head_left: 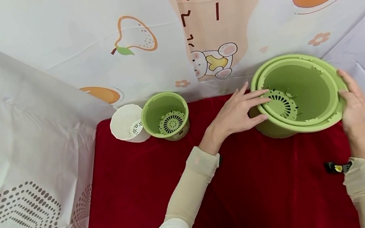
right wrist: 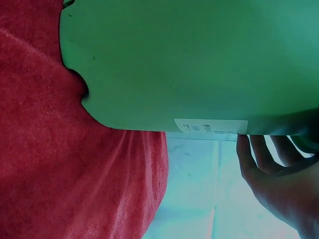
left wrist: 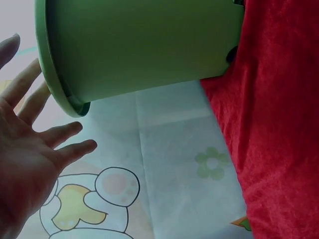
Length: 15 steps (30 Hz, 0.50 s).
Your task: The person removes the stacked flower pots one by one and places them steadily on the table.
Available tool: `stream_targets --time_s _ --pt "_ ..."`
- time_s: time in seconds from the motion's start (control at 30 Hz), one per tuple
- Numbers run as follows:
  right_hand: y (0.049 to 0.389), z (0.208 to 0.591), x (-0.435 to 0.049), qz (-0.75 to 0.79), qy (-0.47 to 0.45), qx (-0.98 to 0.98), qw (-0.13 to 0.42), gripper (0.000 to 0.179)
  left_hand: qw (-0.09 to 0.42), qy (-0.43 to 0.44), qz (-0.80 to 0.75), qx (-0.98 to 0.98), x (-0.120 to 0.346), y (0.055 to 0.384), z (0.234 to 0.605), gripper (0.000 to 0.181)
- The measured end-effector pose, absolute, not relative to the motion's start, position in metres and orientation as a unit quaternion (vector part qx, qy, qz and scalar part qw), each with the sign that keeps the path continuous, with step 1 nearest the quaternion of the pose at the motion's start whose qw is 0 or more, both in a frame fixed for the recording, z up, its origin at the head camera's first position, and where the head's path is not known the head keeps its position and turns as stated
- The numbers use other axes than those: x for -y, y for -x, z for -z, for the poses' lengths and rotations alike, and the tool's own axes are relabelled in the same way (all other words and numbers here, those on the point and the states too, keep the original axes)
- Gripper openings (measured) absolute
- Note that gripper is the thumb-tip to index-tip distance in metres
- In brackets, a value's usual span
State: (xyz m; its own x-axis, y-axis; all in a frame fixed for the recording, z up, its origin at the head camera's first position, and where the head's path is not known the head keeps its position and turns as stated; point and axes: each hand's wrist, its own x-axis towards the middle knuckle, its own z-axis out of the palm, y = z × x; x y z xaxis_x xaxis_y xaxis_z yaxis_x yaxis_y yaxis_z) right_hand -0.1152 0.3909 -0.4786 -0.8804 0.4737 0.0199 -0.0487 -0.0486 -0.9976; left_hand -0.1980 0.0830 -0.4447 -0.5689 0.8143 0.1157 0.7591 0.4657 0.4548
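In the head view, a large green plastic flowerpot point(head_left: 273, 128) stands at the right back of the table, with a smaller green flowerpot point(head_left: 311, 84) nested inside it. Slots pierce the inner pot's base. My right hand point(head_left: 355, 107) grips the right side of the rims, thumb on top and fingers around the outside. At the left edge my left hand point(head_left: 236, 112) has its fingers spread, their tips reaching over the rim. The left wrist view shows the outer pot's wall point(left wrist: 144, 45) beside those straight fingers. A white label point(right wrist: 212, 125) shows on the pot in the right wrist view.
A smaller green pot point(head_left: 181, 108) and a white pot point(head_left: 119, 125) stand side by side at the back left. Red cloth point(head_left: 145, 197) covers the table. A printed curtain point(head_left: 87, 37) hangs right behind the pots.
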Motion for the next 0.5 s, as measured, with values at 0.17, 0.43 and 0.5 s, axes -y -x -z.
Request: stream_targets --time_s 0.17,0.43,0.5 --pt "0.116 0.480 -0.391 -0.703 0.159 0.665 0.195 0.049 0.074 -0.453 -0.229 -0.858 -0.089 0.201 0.446 0.048" --pt "0.116 0.481 -0.392 -0.693 0.157 0.675 0.198 0.049 0.083 -0.457 -0.225 -0.857 -0.095 0.206 0.447 0.043" --pt "0.117 0.481 -0.393 -0.688 0.155 0.680 0.200 0.049 0.089 -0.456 -0.227 -0.856 -0.097 0.208 0.447 0.043"
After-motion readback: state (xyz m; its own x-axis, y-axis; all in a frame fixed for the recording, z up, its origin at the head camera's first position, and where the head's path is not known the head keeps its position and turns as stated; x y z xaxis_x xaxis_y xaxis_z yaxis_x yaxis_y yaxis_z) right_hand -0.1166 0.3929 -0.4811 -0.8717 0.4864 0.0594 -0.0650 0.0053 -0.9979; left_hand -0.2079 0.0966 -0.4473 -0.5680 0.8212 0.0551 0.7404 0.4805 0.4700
